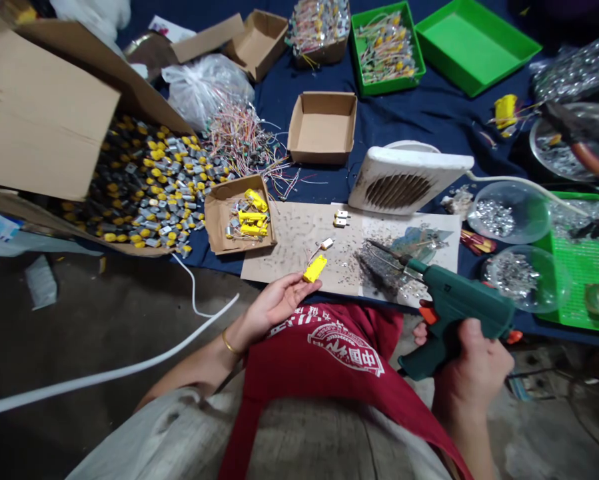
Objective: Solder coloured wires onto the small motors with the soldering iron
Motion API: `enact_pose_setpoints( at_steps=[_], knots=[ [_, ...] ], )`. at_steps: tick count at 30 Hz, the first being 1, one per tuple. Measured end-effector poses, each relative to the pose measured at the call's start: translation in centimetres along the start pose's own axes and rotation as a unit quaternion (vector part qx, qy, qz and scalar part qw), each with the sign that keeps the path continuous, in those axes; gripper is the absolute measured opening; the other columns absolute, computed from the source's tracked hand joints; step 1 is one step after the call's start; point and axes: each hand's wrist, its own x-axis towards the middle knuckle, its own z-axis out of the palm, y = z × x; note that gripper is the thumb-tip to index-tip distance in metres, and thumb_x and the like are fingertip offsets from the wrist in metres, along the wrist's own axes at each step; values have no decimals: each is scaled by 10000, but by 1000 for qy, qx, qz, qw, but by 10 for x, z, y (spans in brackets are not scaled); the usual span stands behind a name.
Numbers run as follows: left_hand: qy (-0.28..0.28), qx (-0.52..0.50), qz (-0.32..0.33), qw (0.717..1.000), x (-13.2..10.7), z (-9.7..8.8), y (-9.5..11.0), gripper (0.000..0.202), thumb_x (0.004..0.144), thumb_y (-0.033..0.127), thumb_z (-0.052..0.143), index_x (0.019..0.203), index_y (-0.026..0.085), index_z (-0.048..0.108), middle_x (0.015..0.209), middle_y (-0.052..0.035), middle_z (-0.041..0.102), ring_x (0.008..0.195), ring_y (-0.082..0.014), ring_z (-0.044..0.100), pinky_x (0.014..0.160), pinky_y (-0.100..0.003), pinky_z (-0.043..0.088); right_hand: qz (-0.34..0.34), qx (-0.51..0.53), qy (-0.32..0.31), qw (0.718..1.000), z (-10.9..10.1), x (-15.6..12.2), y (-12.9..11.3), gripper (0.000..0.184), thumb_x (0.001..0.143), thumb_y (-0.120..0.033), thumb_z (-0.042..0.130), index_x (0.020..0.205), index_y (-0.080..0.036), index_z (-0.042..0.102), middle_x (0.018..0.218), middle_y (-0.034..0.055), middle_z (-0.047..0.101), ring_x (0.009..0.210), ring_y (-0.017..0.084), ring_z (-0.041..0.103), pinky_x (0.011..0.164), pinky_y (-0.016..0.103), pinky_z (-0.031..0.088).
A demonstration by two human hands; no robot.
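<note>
Here we go: our left fingers (299,288) pinch a light, stiff yellow plastic block (315,269) by its end, over the near edge of the cardboard sheet (289,247); our right hand (472,363) grips the green soldering gun (459,310)

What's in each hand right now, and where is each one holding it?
The right hand holds a green soldering gun by its grip. The left hand has a small yellow wired part at its fingertips, by the lower end.
</note>
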Motion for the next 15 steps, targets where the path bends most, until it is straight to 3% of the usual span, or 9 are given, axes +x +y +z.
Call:
enact_pose_setpoints(
  at_steps=[3, 5, 7, 8, 9, 11, 12, 13, 15],
  knots=[
    [-23, -15, -39, 999, -3, -7, -2, 223, 973, 144, 529, 1102, 1, 641, 922, -186, 753, 970, -209, 767, 813, -217, 625, 19, 33, 9, 999, 3, 0, -1, 440, 586, -544, 842, 625, -169, 614, 583, -36, 514, 506, 97, 429, 473, 255, 417],
    [-43, 35, -61, 997, -7, -12, -3, 234, 971, 216, 570, 1028, 5, 654, 878, -185, 745, 858, -206, 771, 708, -225, 619, 21, 44, -8, 999, 9, -2, -6, 471, 580, -574, 844, 632, -163, 620, 568, -31, 532, 479, 94, 443, 438, 240, 415],
    [-14, 149, -12, 989, -12, -17, -4, 278, 945, 320, 632, 976, 46, 661, 807, -135, 726, 682, -170, 726, 578, -231, 572, 22, 64, -39, 997, 18, -3, -12, 490, 604, -601, 838, 620, -167, 611, 526, -33, 519, 441, 92, 441, 396, 229, 400],
    [22, 223, 50, 973, -13, -18, -3, 294, 918, 362, 668, 965, 72, 661, 780, -98, 709, 625, -146, 685, 545, -229, 541, 33, 79, -62, 994, 24, -4, -15, 498, 621, -615, 832, 615, -170, 608, 500, -37, 504, 419, 90, 431, 377, 224, 390],
    [64, 301, 130, 943, -14, -18, -2, 310, 885, 393, 706, 969, 99, 659, 775, -65, 690, 611, -130, 651, 546, -230, 523, 52, 98, -89, 990, 30, -5, -17, 507, 639, -634, 820, 622, -170, 617, 481, -39, 497, 398, 88, 421, 360, 221, 379],
    [128, 441, 280, 843, -12, -13, 1, 379, 810, 433, 774, 1020, 144, 650, 829, -32, 665, 695, -138, 635, 630, -258, 533, 110, 140, -161, 971, 46, -6, -19, 546, 686, -691, 765, 693, -154, 668, 487, -23, 537, 372, 97, 432, 339, 228, 378],
    [137, 497, 324, 793, -10, -9, 3, 443, 769, 446, 806, 1062, 158, 641, 882, -34, 662, 769, -158, 641, 694, -287, 544, 138, 163, -198, 957, 55, -6, -19, 583, 717, -718, 726, 780, -138, 704, 543, 1, 604, 389, 111, 481, 355, 237, 413],
    [133, 544, 348, 752, -6, -4, 4, 517, 730, 455, 834, 1109, 169, 627, 939, -43, 659, 837, -183, 644, 753, -321, 550, 160, 188, -223, 943, 64, -7, -19, 617, 730, -732, 706, 854, -127, 721, 613, 25, 664, 422, 123, 538, 382, 240, 448],
    [105, 604, 358, 704, 1, 6, 3, 620, 686, 433, 863, 1182, 178, 592, 1011, -60, 649, 908, -220, 643, 822, -375, 547, 201, 235, -238, 921, 82, -8, -18, 634, 717, -730, 723, 917, -128, 724, 723, 40, 726, 458, 114, 584, 445, 235, 505]
  ],
)
